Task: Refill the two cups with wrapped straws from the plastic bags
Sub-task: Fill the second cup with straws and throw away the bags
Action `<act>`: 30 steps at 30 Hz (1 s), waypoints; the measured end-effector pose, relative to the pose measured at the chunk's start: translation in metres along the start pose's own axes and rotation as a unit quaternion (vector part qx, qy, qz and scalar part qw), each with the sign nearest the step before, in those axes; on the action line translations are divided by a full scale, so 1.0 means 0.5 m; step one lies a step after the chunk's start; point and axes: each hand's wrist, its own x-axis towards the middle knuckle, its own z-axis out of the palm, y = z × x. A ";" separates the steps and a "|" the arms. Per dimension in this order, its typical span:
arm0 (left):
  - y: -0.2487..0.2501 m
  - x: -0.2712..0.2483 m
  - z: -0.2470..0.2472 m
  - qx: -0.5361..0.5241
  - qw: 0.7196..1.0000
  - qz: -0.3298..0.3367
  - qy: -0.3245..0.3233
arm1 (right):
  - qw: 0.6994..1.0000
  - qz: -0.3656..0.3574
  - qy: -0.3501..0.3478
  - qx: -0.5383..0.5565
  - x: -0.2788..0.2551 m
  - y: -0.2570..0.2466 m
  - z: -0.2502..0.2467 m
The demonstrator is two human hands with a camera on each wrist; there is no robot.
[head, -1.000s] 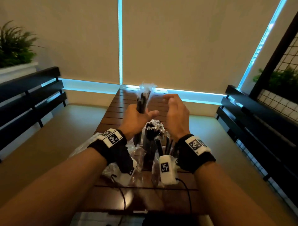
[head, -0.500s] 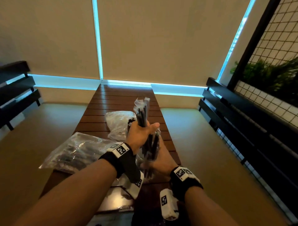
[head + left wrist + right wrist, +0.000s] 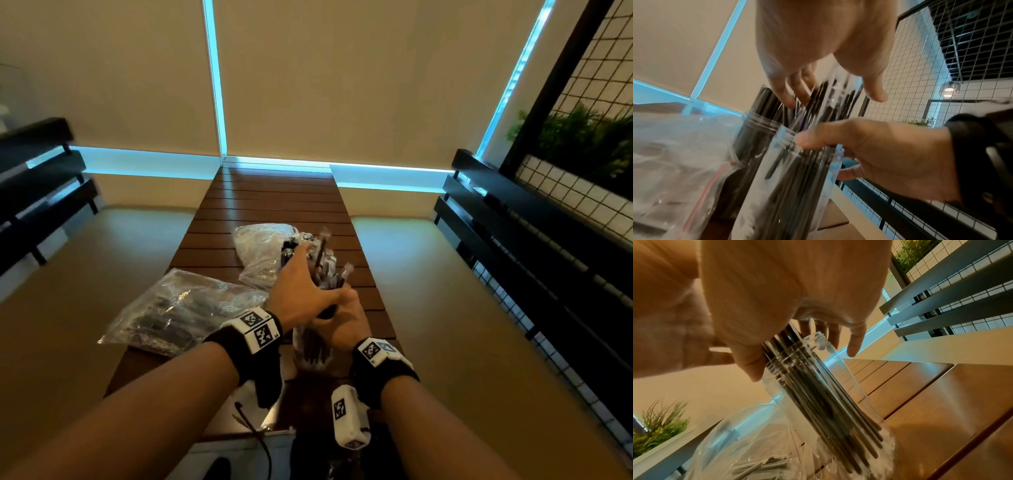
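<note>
A clear plastic cup (image 3: 310, 349) (image 3: 785, 164) (image 3: 830, 382) stands near the table's front, full of black wrapped straws (image 3: 324, 263) (image 3: 830, 97) (image 3: 818, 402). My right hand (image 3: 342, 318) (image 3: 824, 155) (image 3: 803, 363) grips this cup near its rim, thumb across the front. Above it my left hand (image 3: 305, 274) (image 3: 830, 97) has straight fingers touching the straw tops, thumb held apart. Just behind stands a second cup (image 3: 287, 251) (image 3: 756, 129), packed with black straws.
Two plastic bags lie on the slatted wooden table (image 3: 274, 202): a large one (image 3: 181, 308) (image 3: 674, 162) to the left with straws inside, and a crumpled one (image 3: 260, 246) behind the cups. Black benches and a wire grid flank the table.
My left hand lowered the straw bundle from chest height into the near cup and its fingers loosened over the tops. My right hand dropped from beside the bundle and took hold of the cup.
</note>
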 end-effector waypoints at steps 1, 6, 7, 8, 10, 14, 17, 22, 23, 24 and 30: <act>0.007 0.001 -0.008 0.015 0.999 0.017 0.023 | 1.000 0.005 0.005 0.004 -0.001 -0.002 0.002; 0.063 0.021 -0.042 0.115 0.981 0.144 0.065 | 1.000 -0.006 0.011 -0.002 -0.007 -0.027 -0.008; 0.067 0.027 -0.043 0.152 0.972 0.170 0.054 | 1.000 -0.003 0.009 0.002 -0.008 -0.028 -0.007; 0.068 0.030 -0.042 0.191 0.963 0.188 0.038 | 1.000 -0.007 0.012 -0.001 -0.008 -0.026 -0.006; 0.059 0.032 -0.037 0.258 0.948 0.185 0.014 | 1.000 -0.012 0.011 -0.019 -0.001 -0.020 -0.004; 0.048 0.026 -0.030 0.268 0.930 0.239 0.073 | 0.999 -0.019 -0.010 -0.037 0.005 -0.024 -0.012; 0.042 0.036 -0.016 0.297 0.887 0.352 -0.043 | 0.995 -0.029 -0.016 -0.093 0.014 -0.017 -0.005; -0.002 0.028 -0.015 0.348 0.874 0.290 -0.177 | 0.998 0.010 -0.035 -0.048 -0.018 -0.032 -0.039; 0.003 0.023 -0.022 0.301 0.899 0.282 -0.145 | 0.995 0.024 -0.057 -0.073 -0.020 -0.031 -0.044; 0.011 0.018 -0.033 0.258 0.921 0.272 -0.109 | 0.990 0.038 -0.088 -0.100 -0.027 -0.035 -0.054; -0.012 0.034 -0.143 0.209 0.971 0.110 0.040 | 0.923 0.133 -0.249 -0.263 -0.079 -0.050 -0.113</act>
